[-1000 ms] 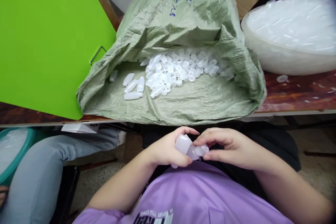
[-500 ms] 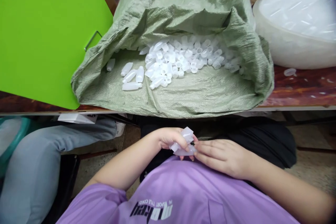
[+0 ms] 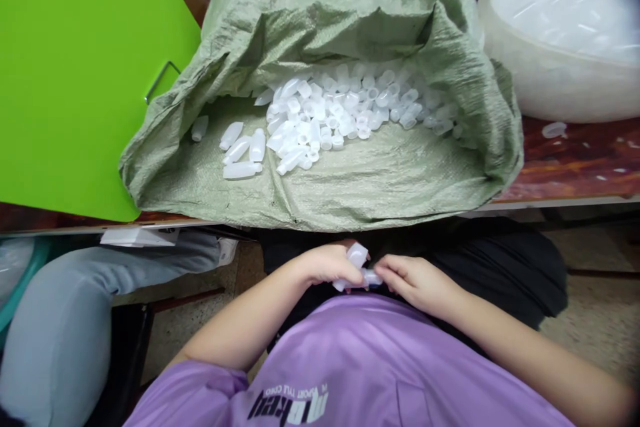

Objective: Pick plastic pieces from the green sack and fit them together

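My left hand (image 3: 331,264) is closed around a few small translucent white plastic tubes (image 3: 357,255), low in front of my purple shirt. One of them stands up past the thumb. Another tube (image 3: 371,277) points out to the right. At its end the fingertips of my right hand (image 3: 417,280) are pinched together. Whether a small part sits between those fingertips is hidden. Beyond my hands, a heap of similar tubes (image 3: 325,113) lies in the mouth of a green woven sack (image 3: 350,193). Several loose tubes (image 3: 243,170) lie left of the heap.
A bright green board (image 3: 75,80) with a metal handle stands to the left. On the right a large translucent bowl (image 3: 555,80) is piled with white plastic pieces. One piece (image 3: 554,129) lies on the reddish table (image 3: 575,170). Another person's leg (image 3: 60,320) is at the left.
My right hand has changed from outstretched fingers to a pinch at the tube's end. The tube in my left hand has turned toward it. The view has shifted slightly.
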Tool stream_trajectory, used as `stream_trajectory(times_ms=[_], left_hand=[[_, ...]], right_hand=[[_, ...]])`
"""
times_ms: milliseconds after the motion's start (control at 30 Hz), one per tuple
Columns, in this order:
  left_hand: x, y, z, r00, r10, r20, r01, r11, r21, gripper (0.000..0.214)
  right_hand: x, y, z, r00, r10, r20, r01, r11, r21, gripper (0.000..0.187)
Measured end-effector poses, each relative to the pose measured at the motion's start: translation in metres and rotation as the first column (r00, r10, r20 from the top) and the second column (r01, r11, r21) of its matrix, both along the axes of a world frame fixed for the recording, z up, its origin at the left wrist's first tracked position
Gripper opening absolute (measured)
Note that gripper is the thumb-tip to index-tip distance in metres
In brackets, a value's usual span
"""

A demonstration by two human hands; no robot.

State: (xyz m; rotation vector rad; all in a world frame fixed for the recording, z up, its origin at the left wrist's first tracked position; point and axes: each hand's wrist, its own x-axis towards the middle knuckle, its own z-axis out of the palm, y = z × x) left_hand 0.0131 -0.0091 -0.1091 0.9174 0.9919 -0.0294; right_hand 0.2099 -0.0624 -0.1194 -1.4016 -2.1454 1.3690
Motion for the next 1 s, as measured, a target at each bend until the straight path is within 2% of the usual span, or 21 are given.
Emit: stream_trajectory(times_ms=[67,133,200,267,367,467,533,600,667,700,733,833,900,1000], left_hand=[[0.002,0.0,0.0,1.0,-0.02,-0.018,0.021,1.0,0.021,0.042],[0.003,0.0,-0.001,1.0,-0.024,-0.006,0.024,1.0,0.014,0.038],[0.002,-0.001,-0.003,0.999,-0.028,-0.018,0.029,0.999,0.032,0.043],[0.001,-0.003,-0.006,0.997,-0.04,-0.062,0.044,0.997,0.071,0.053],[0.0,-0.008,-0.009,0.985,-0.067,-0.156,0.092,0.983,0.157,0.058],[0.001,-0.01,-0.008,0.977,-0.087,-0.197,0.13,0.968,0.216,0.059],[0.001,-0.009,-0.007,0.979,-0.112,-0.168,0.146,0.967,0.208,0.06],[0.003,-0.007,-0.006,0.985,-0.147,-0.094,0.161,0.974,0.16,0.056],[0.004,-0.006,-0.006,0.985,-0.173,-0.001,0.173,0.981,0.09,0.047],[0.005,-0.006,-0.007,0.985,-0.17,0.033,0.168,0.984,0.055,0.044],[0.006,-0.007,-0.008,0.986,-0.16,0.052,0.158,0.987,0.028,0.044],[0.008,-0.012,-0.012,0.995,-0.099,0.019,0.099,0.995,0.02,0.049],[0.008,-0.015,-0.014,0.997,-0.075,-0.027,0.076,0.995,0.067,0.05],[0.01,-0.014,-0.017,0.994,-0.094,-0.051,0.101,0.983,0.154,0.041]], right_hand=[[0.0,-0.001,-0.003,0.998,-0.063,0.004,0.064,0.998,-0.027,0.033],[-0.001,-0.002,-0.005,0.997,-0.041,-0.059,0.044,0.997,0.058,0.032],[-0.001,-0.002,-0.007,0.997,0.014,-0.07,-0.007,0.995,0.1,0.031],[-0.004,-0.002,-0.011,0.999,0.0,-0.032,0.001,0.999,0.036,0.025],[-0.011,-0.005,-0.022,0.998,-0.066,-0.012,0.064,0.994,-0.091,0.035],[-0.015,-0.007,-0.031,0.999,-0.03,-0.035,0.026,0.995,-0.1,0.043],[-0.014,-0.006,-0.032,0.999,0.017,-0.051,-0.019,0.999,-0.046,0.04],[-0.011,-0.003,-0.031,0.993,0.117,-0.02,-0.114,0.989,0.094,0.035],[-0.009,-0.001,-0.031,0.977,0.214,0.024,-0.213,0.944,0.252,0.034],[-0.008,0.0,-0.032,0.973,0.228,0.018,-0.223,0.929,0.296,0.036],[-0.009,-0.001,-0.035,0.976,0.216,-0.011,-0.203,0.93,0.308,0.038],[-0.016,-0.007,-0.049,0.989,0.083,-0.124,-0.054,0.974,0.22,0.044],[-0.022,-0.011,-0.059,0.992,0.01,-0.124,0.012,0.984,0.178,0.05],[-0.027,-0.011,-0.067,0.992,-0.075,-0.097,0.087,0.988,0.126,0.053]])
